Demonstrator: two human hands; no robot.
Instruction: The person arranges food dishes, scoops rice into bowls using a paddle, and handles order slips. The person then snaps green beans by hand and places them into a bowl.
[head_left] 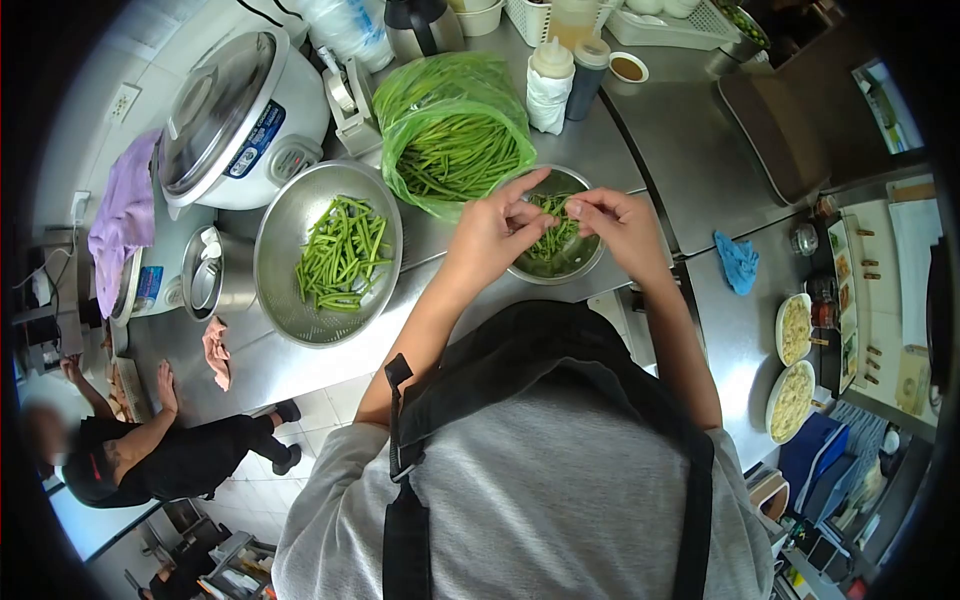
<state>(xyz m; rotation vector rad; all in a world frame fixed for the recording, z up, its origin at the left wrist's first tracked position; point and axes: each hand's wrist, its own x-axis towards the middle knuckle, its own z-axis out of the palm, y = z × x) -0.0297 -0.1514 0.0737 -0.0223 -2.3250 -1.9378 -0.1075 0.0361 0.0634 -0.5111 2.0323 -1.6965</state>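
Head view: both bare hands are held over a round, shiny steel bowl [590, 260], which is placed at the near edge of a stainless-steel counter [592, 152]. By the left hand [485, 235], the index finger is stretched out toward the far side and the thumb is kept apart from it; the other fingers are bent, and whether something is held by them cannot be told. By the right hand [625, 225], the thumb and index fingertip are brought close together above the bowl, but whether they are closed on a bean cannot be told, because the detail is too small.

Inside the bowl, green bean pieces [546, 252] are seen, partly covered by the hands. To the left, a large perforated steel colander [284, 225] is set, and in its middle a loose heap of cut green beans [342, 260] is contained. On the far side, between colander and bowl, an open, see-through green plastic bag [440, 80] is filled with long, thin green beans [455, 155].

Farther right of the bag, a squeeze bottle wrapped in white [550, 95] is stood beside a dark squeeze bottle [588, 82]. At the far left, a big white rice cooker with a metal lid [235, 130] is placed. On the right counter, a crumpled blue cloth-like item [737, 262] is left lying. At the left, a co-worker in black clothes [180, 450] is seen, by whom one hand is rested on the counter.
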